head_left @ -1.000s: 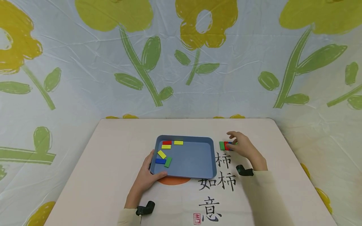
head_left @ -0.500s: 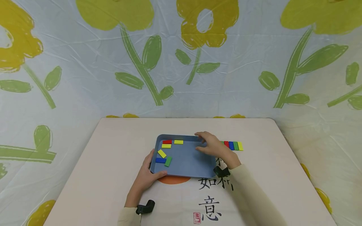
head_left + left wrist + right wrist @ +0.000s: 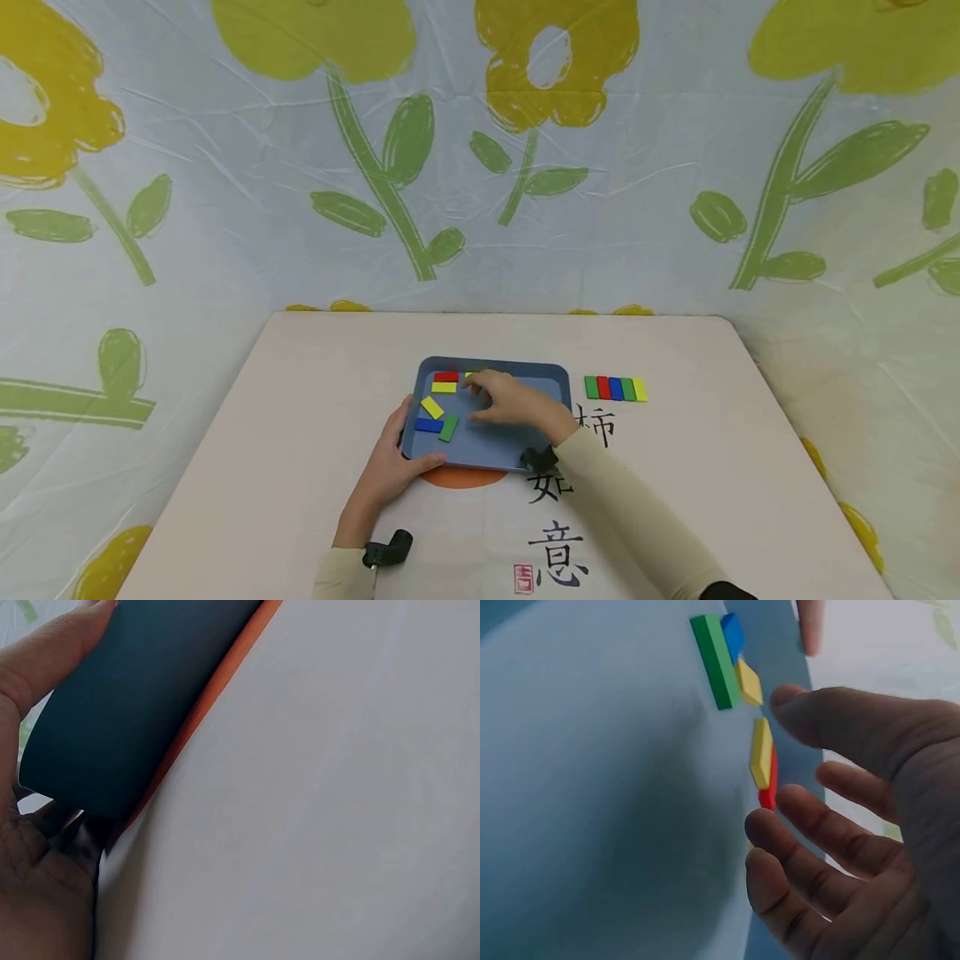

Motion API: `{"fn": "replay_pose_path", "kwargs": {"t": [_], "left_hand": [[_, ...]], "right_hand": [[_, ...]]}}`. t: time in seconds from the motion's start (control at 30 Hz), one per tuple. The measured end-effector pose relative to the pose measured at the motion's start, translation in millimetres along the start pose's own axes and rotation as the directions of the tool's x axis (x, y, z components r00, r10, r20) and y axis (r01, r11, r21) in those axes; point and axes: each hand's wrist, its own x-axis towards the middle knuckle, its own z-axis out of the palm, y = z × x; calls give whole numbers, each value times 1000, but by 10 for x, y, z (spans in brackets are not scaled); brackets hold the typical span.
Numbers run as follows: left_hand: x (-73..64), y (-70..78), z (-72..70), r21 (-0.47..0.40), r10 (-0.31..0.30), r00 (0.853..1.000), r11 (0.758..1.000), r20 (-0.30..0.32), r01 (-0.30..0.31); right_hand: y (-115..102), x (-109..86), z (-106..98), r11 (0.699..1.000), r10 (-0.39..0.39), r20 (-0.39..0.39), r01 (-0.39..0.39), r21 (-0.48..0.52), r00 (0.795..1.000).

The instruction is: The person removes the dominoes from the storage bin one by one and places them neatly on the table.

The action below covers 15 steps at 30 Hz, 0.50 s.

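Observation:
My left hand (image 3: 401,450) grips the blue-grey tray (image 3: 487,450) at its near left corner. In the left wrist view the thumb lies at the rim and the other fingers reach under the tray's wall (image 3: 105,727). Over the tray hovers my right hand (image 3: 513,400), its fingers spread and loosely bent with nothing between them. Left of it lie a red block (image 3: 446,377), a yellow block (image 3: 444,387), a slanted yellow block (image 3: 432,407), a blue block (image 3: 429,425) and a green block (image 3: 448,428). Another yellow block is mostly hidden behind the right hand.
Right of the tray, a row of blocks lies side by side on the table: green (image 3: 592,387), red (image 3: 603,387), blue (image 3: 616,388), a second green, and yellow (image 3: 640,389). Black lettering (image 3: 557,554) and an orange shape (image 3: 463,477) mark the table's surface (image 3: 315,375).
My right hand has come away from the block row and moved left over the tray, toward the blocks in it. The left hand has kept its grip on the tray.

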Motion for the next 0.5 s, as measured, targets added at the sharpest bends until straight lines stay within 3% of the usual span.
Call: {"fn": "replay_pose_path", "kwargs": {"t": [0.3,0.5], "left_hand": [[-1,-7,-5,-6,-3,1000,1000,-7,3],[-1,-8,12,2,0,1000,1000,-10,0]], "right_hand": [[-84,216,150,994,-49,99,59,-95,994],[-132,253,175,992,-34,138,51,-118,990]]}}
